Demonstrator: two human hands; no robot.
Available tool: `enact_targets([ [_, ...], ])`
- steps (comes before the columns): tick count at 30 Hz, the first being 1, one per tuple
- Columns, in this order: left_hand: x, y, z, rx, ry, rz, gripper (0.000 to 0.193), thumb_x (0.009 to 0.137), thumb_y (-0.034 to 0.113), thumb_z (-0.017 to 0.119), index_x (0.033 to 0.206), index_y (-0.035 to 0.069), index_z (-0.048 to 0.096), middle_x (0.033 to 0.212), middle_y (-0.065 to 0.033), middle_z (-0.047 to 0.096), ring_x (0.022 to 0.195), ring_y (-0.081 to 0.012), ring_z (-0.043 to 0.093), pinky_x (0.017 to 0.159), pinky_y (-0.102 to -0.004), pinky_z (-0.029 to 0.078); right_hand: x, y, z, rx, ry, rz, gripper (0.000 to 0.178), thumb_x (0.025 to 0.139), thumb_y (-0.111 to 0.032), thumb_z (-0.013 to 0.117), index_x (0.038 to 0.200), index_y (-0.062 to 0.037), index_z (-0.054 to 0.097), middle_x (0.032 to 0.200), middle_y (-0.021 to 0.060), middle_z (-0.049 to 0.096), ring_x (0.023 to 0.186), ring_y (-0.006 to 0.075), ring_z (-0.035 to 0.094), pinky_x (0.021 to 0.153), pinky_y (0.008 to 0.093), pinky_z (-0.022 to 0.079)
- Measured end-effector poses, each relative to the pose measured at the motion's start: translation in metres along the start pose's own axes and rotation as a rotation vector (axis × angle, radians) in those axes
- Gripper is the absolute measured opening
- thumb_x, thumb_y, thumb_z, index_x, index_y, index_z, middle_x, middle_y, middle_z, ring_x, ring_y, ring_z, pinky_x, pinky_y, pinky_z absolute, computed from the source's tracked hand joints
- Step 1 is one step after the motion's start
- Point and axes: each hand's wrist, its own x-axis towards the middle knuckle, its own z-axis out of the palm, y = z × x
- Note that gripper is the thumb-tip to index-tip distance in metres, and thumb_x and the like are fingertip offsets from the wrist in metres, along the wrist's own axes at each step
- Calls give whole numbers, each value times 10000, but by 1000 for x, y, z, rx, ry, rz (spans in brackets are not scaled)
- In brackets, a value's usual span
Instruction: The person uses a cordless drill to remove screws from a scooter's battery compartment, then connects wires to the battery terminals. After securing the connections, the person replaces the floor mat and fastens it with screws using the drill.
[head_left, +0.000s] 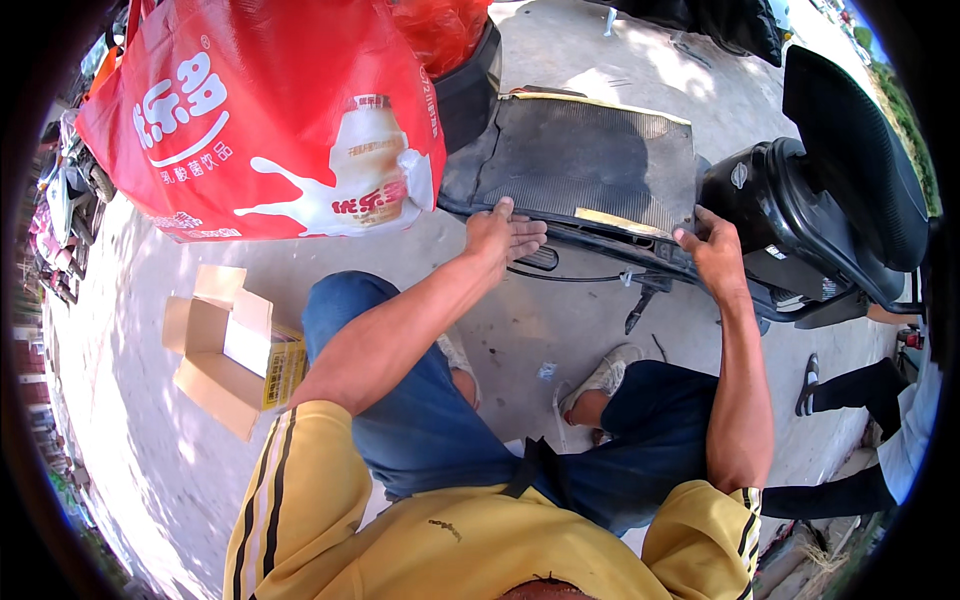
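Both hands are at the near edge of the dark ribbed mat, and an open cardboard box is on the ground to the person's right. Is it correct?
Not quite: the open cardboard box is on the ground to the person's left, as the head view shows. The left hand and right hand are indeed at the near edge of the dark ribbed mat.

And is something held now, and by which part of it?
The right hand touches the black mat at its near right corner, the left hand near its left one; actual grip cannot be told.

Bag (290, 110) left, seat (850, 150) right, mat (590, 160) between these 2, carton (222, 388) on ground (125, 330) at near left
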Motion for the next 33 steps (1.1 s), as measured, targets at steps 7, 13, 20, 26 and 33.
enact_targets([
  [7, -4, -1, -4, 58, 9, -4, 483, 1166, 401, 433, 1224, -57, 576, 1092, -220, 774, 898, -278, 783, 757, -352, 658, -9, -5, 4, -109, -58, 36, 347, 895, -152, 791, 1119, 94, 693, 936, 274, 732, 900, 396, 727, 845, 448, 541],
  [13, -48, -5, 6, 405, -230, -29, 472, 1152, 439, 479, 1106, -3, 637, 955, -205, 786, 800, -242, 765, 710, -334, 613, -1, 7, 18, -284, -92, 4, 508, 801, -226, 915, 1132, 95, 700, 1176, 332, 713, 1192, 472, 672, 1034, 502, 531],
  [20, -50, -18, 31, 697, -430, 209, 437, 1159, 368, 480, 1054, -19, 655, 927, -185, 787, 783, -195, 751, 723, -322, 597, -22, 22, 42, -528, 81, -130, 416, 855, -222, 875, 1142, 40, 726, 1284, 211, 641, 1259, 429, 609, 1021, 527, 539],
  [26, -43, 11, 54, 1214, -379, 660, 395, 1095, 346, 591, 1190, -28, 674, 956, -161, 787, 892, -316, 757, 851, -426, 584, -28, 10, 42, -514, -18, -82, 361, 871, -199, 840, 1161, -8, 743, 1340, 173, 589, 1229, 415, 614, 1027, 505, 539],
  [33, 52, 64, 152, 1452, -316, 1186, 557, 1043, 404, 646, 1387, -33, 620, 1416, -244, 638, 1352, -398, 588, 1153, -476, 459, -37, 36, 15, -375, -142, -152, 484, 873, -147, 827, 1310, 14, 691, 1322, 166, 597, 1267, 402, 591, 1067, 467, 522],
])
